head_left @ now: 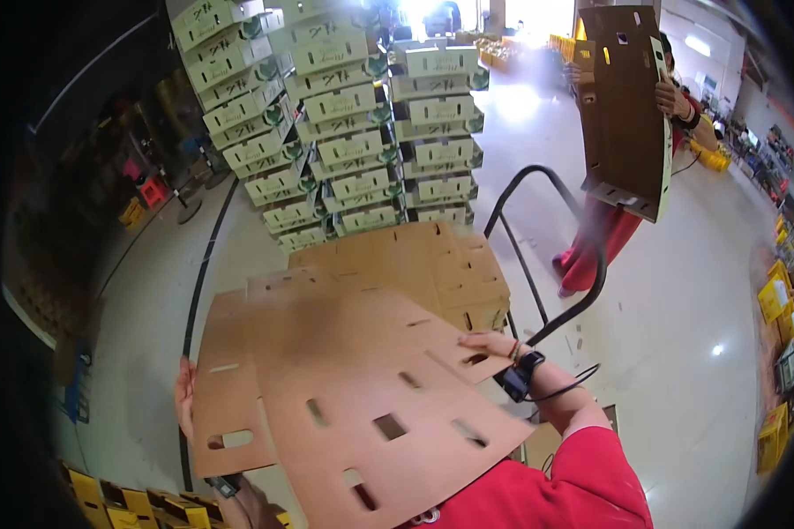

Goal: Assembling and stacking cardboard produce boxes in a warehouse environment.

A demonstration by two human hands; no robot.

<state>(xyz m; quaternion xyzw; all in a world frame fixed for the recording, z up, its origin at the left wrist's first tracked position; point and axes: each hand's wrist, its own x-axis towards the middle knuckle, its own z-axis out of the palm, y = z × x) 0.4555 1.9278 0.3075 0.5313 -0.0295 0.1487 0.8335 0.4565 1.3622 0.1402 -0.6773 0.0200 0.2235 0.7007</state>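
Observation:
A large flat brown cardboard box blank [326, 397], with scored flaps and several cut-out slots, is tilted in front of my body. My left hand [185, 392] grips its left edge, with part of the fingers hidden behind the board. At the right flap, my right hand [487, 344] holds the blank close to a slot, fingers lying over its upper edge. Just beyond it lies a stack of similar cardboard blanks [468, 273], partly covered by the one in my hands. Each of my wrists carries a dark device.
Tall stacks of pale green printed boxes [344, 145] stand ahead. A black tubular cart handle [602, 264] rises right of the blanks. Farther right, a person in red trousers holds an opened cardboard box [622, 115]. Yellow boxes [132, 502] sit at lower left; yellow crates [772, 432] line the right.

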